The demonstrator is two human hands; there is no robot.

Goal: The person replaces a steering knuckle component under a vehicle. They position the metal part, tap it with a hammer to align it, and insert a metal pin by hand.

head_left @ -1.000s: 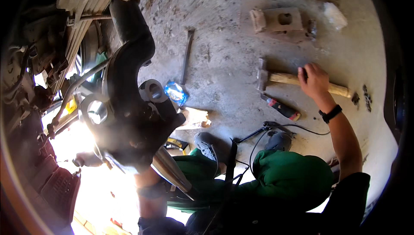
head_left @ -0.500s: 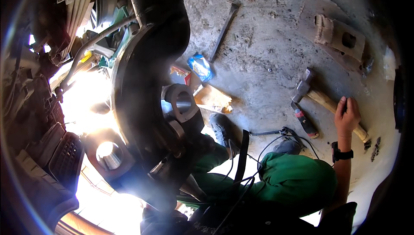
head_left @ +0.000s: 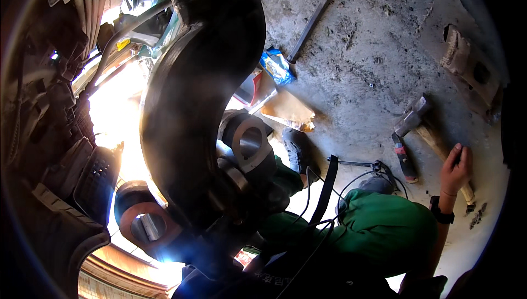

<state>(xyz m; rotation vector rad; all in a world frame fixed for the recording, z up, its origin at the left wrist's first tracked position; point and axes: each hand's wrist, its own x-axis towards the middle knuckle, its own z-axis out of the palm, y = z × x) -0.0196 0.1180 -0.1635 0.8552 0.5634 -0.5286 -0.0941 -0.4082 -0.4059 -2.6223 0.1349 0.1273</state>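
At the right, my right hand (head_left: 457,170) is closed around the wooden handle of a hammer (head_left: 435,141), near its lower end. The steel head lies on the concrete, away from me. Next to that head lies a tool with a black-and-red grip (head_left: 406,162); its upper end is partly hidden. A large curved dark metal part (head_left: 186,107) fills the left centre, with bored lugs at its lower end. Shiny inner walls show in the right lug (head_left: 250,141) and the left lug (head_left: 148,226). My left hand does not show.
A long steel bar (head_left: 313,22), blue packet (head_left: 277,67) and torn brown packaging (head_left: 290,110) lie beyond my shoe (head_left: 297,150). Torn cardboard (head_left: 473,71) is at far right. Black cables (head_left: 328,223) trail over my green trousers (head_left: 390,227). Dark machinery (head_left: 49,107) stands left; sunlight glares behind the part.
My view has turned slightly, so the floor things have shifted right and the metal part looks different. My right hand stays at the same spot on the hammer handle.
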